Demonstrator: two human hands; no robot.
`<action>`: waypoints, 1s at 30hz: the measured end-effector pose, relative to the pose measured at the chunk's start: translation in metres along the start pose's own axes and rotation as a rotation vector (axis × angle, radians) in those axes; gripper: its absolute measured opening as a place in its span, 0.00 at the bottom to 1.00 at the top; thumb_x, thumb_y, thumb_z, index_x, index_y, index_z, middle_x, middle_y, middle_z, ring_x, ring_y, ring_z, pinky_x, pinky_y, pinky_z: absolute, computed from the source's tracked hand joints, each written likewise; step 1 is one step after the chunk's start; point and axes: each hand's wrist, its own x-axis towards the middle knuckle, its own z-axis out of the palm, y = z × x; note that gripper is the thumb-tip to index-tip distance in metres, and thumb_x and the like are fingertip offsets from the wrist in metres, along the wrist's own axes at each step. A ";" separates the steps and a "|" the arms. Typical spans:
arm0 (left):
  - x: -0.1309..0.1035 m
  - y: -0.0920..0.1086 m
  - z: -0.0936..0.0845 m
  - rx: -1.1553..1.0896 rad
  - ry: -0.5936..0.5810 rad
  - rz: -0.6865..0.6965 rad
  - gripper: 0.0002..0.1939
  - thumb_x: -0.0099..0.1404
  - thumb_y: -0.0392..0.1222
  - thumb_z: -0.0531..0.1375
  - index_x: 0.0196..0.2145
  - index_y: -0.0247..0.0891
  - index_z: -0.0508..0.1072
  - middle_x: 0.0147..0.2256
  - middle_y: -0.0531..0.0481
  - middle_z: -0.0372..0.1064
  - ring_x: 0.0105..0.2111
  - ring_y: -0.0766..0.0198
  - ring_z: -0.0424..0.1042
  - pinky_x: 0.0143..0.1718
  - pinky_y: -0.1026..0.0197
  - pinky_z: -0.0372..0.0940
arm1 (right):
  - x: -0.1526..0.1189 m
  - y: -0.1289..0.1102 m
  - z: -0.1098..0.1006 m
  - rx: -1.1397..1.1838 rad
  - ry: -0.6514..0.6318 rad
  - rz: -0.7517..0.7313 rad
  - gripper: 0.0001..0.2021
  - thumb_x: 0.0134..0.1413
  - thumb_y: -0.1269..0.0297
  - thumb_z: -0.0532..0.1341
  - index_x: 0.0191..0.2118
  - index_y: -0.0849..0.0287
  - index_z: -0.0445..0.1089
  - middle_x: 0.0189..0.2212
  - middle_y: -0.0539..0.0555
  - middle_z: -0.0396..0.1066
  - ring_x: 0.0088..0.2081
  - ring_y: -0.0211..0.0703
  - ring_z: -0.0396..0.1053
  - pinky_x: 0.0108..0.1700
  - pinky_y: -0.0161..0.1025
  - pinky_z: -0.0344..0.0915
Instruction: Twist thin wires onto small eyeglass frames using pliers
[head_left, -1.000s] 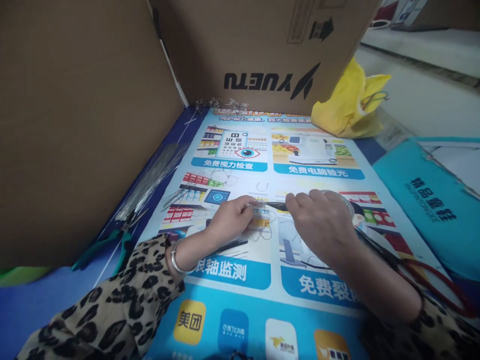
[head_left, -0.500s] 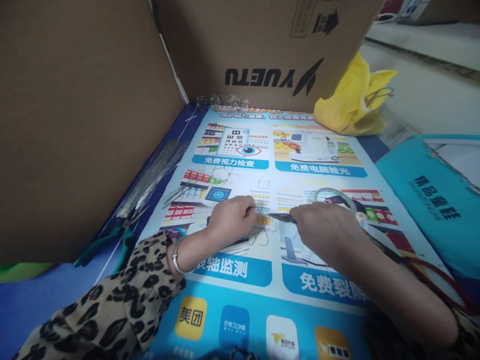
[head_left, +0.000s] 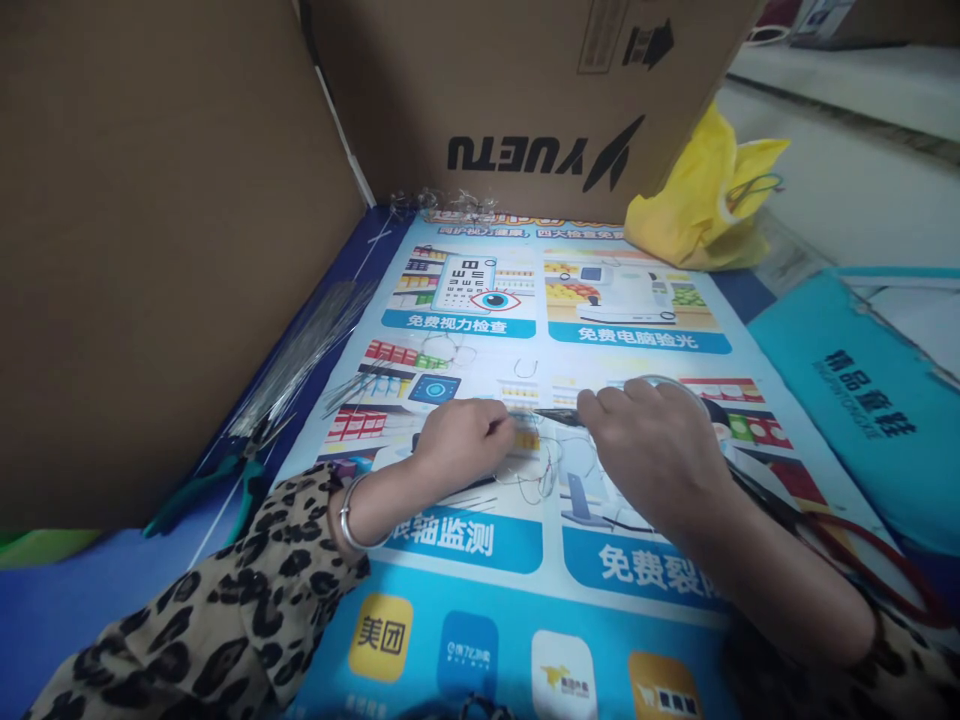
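My left hand (head_left: 463, 440), with a silver bangle at the wrist, is pinched closed on a thin wire (head_left: 538, 485) whose curved loops hang just right of the fingers. My right hand (head_left: 651, 440) is wrapped round a tool with dark, narrow jaws, which look like needle-nose pliers (head_left: 561, 415); its handles are hidden in the palm. The jaw tips point left and meet the wire close to my left fingertips. Both hands hover low over a printed poster (head_left: 480, 590). A bent piece of wire (head_left: 526, 369) lies beyond them.
A bundle of straight wires (head_left: 307, 350) and green-handled pliers (head_left: 244, 470) lie to the left. Red-handled scissors (head_left: 874, 560) and a tape roll (head_left: 694, 392) are at the right. Cardboard (head_left: 510, 90) walls the back and left. A yellow bag (head_left: 697, 210) and teal bag (head_left: 840, 390) stand right.
My right hand has risen slightly away from me, and the jaws have swung from slanting to nearly level, with their tips farther left. The wire loops have shifted slightly right. My left hand is almost still.
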 end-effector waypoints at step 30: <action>0.003 -0.001 -0.004 -0.029 -0.049 -0.027 0.10 0.60 0.39 0.52 0.40 0.40 0.68 0.36 0.49 0.72 0.32 0.61 0.70 0.29 0.62 0.58 | 0.003 0.002 0.002 0.195 -0.288 0.087 0.12 0.51 0.74 0.50 0.28 0.58 0.70 0.24 0.55 0.72 0.26 0.45 0.67 0.24 0.37 0.41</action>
